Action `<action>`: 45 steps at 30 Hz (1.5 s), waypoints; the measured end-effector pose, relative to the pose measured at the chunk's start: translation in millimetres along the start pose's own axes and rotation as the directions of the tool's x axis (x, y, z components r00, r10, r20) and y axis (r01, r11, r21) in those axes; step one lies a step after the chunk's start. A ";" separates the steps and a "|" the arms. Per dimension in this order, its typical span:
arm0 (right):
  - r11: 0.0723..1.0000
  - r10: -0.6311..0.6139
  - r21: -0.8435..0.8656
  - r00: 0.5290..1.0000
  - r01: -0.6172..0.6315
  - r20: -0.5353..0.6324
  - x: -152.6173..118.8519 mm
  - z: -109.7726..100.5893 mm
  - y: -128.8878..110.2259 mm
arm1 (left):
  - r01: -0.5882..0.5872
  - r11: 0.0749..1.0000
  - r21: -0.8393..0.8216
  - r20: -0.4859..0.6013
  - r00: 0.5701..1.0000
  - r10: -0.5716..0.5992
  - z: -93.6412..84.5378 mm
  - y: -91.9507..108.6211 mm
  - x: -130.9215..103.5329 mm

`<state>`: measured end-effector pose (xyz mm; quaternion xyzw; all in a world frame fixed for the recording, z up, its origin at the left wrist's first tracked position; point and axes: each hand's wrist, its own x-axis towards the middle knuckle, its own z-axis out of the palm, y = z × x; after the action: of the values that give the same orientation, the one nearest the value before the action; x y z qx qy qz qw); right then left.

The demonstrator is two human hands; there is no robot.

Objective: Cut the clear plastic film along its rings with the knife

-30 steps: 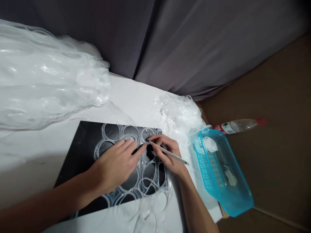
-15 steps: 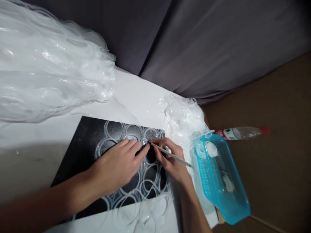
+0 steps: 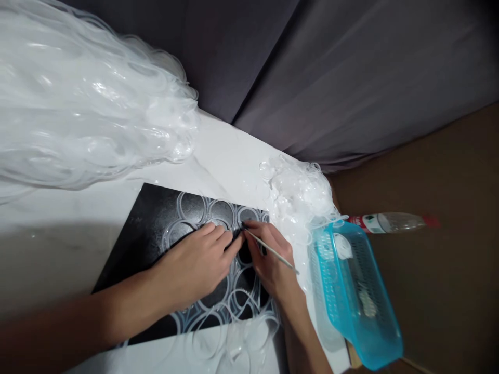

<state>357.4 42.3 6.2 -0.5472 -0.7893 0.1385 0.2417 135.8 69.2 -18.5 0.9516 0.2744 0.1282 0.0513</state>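
Observation:
A black board (image 3: 128,239) lies on the white tabletop, with a flexible translucent sheet of joined rings (image 3: 238,307) spread over its right part. The sheet hangs past the board's near edge. My left hand (image 3: 200,259) rests on the rings, palm down, thumb apart from the bent fingers and pointing toward my right hand. In my right hand (image 3: 275,259) is a slim grey stick-like tool (image 3: 276,254), held like a pen. Its tip meets the rings beside my left thumb; the fingers hide what it touches there.
A large heap of translucent ring pieces (image 3: 89,104) fills the upper left. Behind my right hand sits a smaller pile of loose rings (image 3: 300,189). A blue plastic basket (image 3: 374,291) with white bits stands right, near a clear bottle (image 3: 401,222). Grey curtain (image 3: 351,78) hangs behind.
The view has shifted slightly, so most things appear a little further right. The fingers of my right hand have drawn in closer around the tool, and its back end sits lower. My left hand keeps its place on the rings.

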 end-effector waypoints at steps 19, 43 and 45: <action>0.962 0.237 0.185 0.949 -0.200 -0.208 2.7 7.4 -3.8 | -0.029 0.999 -0.026 -0.003 1.000 0.029 1.3 0.5 -2.9; 0.995 0.095 0.038 0.995 -0.093 -0.036 -0.8 3.9 -8.1 | -0.086 0.994 0.065 -0.016 0.996 0.087 3.3 -3.5 -1.4; 0.998 0.007 -0.058 1.000 -0.007 0.000 -6.0 6.8 -7.0 | -0.085 0.995 0.053 -0.026 0.996 0.087 5.1 -4.5 -0.5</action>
<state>349.9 34.6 2.5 -0.5569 -0.7910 0.1165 0.2249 134.5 72.6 -24.3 0.9617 0.2371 0.1364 0.0173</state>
